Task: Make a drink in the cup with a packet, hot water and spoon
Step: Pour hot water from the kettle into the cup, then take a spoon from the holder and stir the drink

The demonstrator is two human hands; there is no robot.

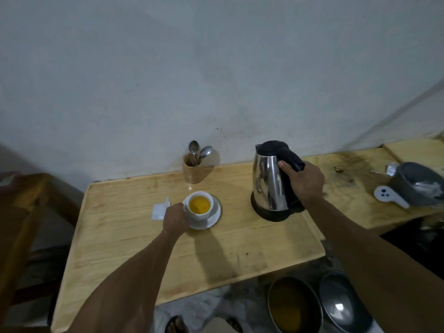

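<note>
A white cup (pixel 201 211) filled with orange-yellow liquid stands on a white saucer (pixel 213 218) on the wooden table (pixel 168 255). My left hand (pixel 175 218) grips the cup's left side, at the handle. A torn white packet (pixel 159 210) lies flat just left of that hand. To the right, a steel kettle (pixel 269 186) with a black lid sits upright on its black base, and my right hand (pixel 304 180) is closed around its black handle. Two metal spoons (pixel 198 152) stand in a wooden holder (pixel 193 170) against the wall behind the cup.
A grey bowl-like container (pixel 418 186) and a white plastic piece (pixel 389 197) sit on a second wooden surface at far right. Two round metal pots (pixel 294 306) stand on the floor below the table's front edge. A wooden chair (pixel 21 212) is at left.
</note>
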